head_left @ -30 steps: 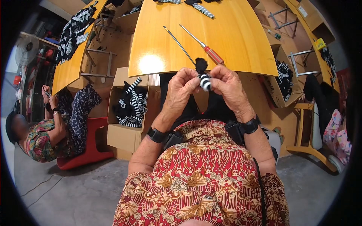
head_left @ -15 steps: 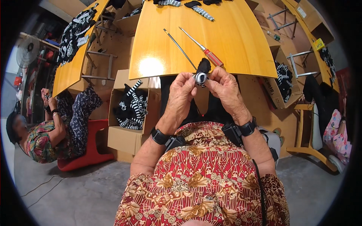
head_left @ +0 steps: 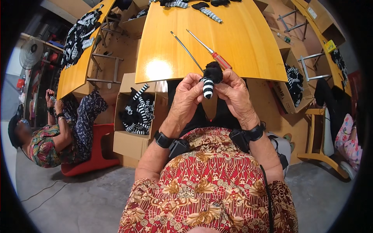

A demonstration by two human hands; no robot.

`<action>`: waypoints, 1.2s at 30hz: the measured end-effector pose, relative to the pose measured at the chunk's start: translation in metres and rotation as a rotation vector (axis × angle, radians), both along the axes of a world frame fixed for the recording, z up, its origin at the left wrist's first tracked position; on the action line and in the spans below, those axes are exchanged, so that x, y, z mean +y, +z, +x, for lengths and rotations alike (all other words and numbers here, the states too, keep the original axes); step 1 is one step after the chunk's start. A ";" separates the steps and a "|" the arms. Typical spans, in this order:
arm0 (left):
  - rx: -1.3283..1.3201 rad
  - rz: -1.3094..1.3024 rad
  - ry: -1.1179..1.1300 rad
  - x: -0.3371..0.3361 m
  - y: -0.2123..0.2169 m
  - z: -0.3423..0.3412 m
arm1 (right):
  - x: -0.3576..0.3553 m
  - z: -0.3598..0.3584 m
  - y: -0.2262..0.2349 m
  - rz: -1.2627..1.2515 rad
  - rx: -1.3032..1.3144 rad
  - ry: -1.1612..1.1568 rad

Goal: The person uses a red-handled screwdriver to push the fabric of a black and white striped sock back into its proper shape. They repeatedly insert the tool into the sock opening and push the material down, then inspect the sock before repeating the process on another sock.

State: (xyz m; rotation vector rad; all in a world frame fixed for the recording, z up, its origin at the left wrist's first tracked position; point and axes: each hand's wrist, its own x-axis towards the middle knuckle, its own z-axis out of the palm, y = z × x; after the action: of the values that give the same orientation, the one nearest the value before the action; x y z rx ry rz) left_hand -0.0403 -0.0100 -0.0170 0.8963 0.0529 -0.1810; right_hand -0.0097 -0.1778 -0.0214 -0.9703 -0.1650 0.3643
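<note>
Between my hands, just off the near edge of the table, is a small black fabric piece with a black-and-white striped knitted tube (head_left: 208, 89). Its dark fuzzy part (head_left: 213, 72) is uppermost, and the striped tube hangs toward me with a rounded dark end. My left hand (head_left: 188, 92) pinches it from the left with thumb and fingers. From the other side my right hand (head_left: 234, 93) grips it the same way. Beyond them on the table lie a red-handled screwdriver (head_left: 220, 59) and a thin metal rod (head_left: 186, 51), whose near end reaches the fabric.
More striped and black pieces (head_left: 210, 14) lie at the yellow table's (head_left: 248, 42) far edge. Open cardboard boxes of striped pieces stand to the left (head_left: 130, 145) and right (head_left: 281, 91). A co-worker (head_left: 50, 143) sits at the left on a red chair (head_left: 101, 145); another person sits far right.
The striped part, seen end-on as a rolled ring before, now shows as a longer tube pointing toward me. Both hands keep their pinch, and the view has shifted slightly.
</note>
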 end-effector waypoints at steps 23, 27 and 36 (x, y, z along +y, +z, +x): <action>-0.051 -0.063 -0.092 -0.009 -0.005 0.002 | -0.006 0.008 -0.002 0.130 0.140 -0.003; 0.001 0.048 0.013 -0.009 -0.005 0.004 | -0.004 0.005 -0.003 0.127 0.043 -0.038; 0.021 -0.102 0.048 -0.010 -0.005 0.002 | 0.001 0.003 0.007 -0.028 -0.010 -0.015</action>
State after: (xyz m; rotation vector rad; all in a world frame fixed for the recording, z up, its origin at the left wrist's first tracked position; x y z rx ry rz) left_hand -0.0383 -0.0203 -0.0216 0.7902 0.0843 -0.1468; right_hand -0.0067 -0.1766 -0.0140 -1.0001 -0.1619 0.3493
